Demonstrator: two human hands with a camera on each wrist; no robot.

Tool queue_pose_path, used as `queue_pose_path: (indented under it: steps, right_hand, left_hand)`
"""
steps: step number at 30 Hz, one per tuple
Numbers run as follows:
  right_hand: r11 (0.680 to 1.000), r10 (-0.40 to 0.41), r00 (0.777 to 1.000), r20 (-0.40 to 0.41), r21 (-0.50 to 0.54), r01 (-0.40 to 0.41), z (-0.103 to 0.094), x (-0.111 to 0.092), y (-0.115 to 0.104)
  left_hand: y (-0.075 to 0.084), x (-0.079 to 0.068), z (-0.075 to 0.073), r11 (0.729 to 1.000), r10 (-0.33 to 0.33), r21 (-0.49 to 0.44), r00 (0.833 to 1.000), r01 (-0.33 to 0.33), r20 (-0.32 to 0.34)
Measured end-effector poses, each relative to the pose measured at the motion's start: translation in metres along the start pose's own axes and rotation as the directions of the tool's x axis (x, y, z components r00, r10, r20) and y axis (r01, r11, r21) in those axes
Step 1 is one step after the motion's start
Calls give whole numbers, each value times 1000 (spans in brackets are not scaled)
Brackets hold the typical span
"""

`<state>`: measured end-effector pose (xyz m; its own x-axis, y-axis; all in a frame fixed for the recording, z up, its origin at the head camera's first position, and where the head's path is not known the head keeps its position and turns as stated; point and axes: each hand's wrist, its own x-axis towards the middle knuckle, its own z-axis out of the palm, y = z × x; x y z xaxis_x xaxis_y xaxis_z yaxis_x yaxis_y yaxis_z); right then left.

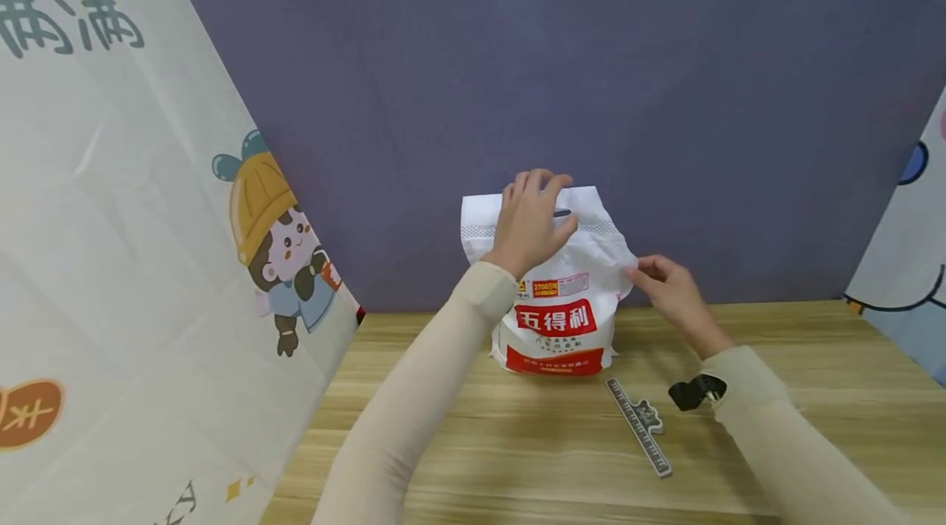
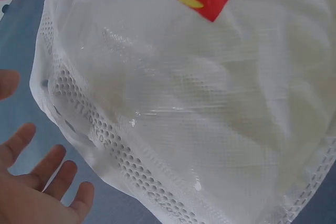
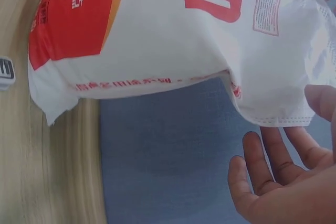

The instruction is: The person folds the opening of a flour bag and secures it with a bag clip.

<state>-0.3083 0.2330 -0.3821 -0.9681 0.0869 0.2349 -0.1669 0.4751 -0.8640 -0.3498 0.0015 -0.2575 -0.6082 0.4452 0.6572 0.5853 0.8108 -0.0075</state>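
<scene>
A white flour bag (image 1: 556, 270) with red printing stands upright on the wooden table, its flat top edge raised. My left hand (image 1: 528, 221) is at the top of the bag, in front of its upper band in the head view. In the left wrist view its fingers (image 2: 51, 163) are spread and loosely bent beside the perforated band (image 2: 118, 150), with a gap to the bag. At the bag's upper right side, my right hand (image 1: 674, 293) pinches the stitched corner, thumb in front and fingers behind, as the right wrist view shows.
A long grey clip (image 1: 639, 426) with ruler-like marks lies on the table (image 1: 488, 459) in front of the bag. Close behind the bag rises a blue-grey backdrop (image 1: 414, 98). A white printed sheet (image 1: 148, 221) hangs at the left, another at the right.
</scene>
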Motion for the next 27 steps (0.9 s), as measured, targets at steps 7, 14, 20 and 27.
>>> queue_pose_path:
  steps: [7, 14, 20, 27]
  right_hand:
    - [998, 40, 999, 2, 56, -40, 4, 8, 3]
    - [990, 80, 996, 25, 116, -83, 6, 18, 10]
    - [983, 92, 994, 61, 154, -100, 3, 29, 18]
    - [981, 99, 993, 72, 160, -109, -1, 43, 30]
  left_hand:
    - [0, 17, 6, 999, -41, -26, 995, 43, 95]
    - [3, 33, 11, 999, -50, 1, 979, 51, 197]
    - [7, 44, 17, 999, -37, 4, 960, 37, 277]
    - [11, 55, 23, 999, -52, 30, 943, 45, 328]
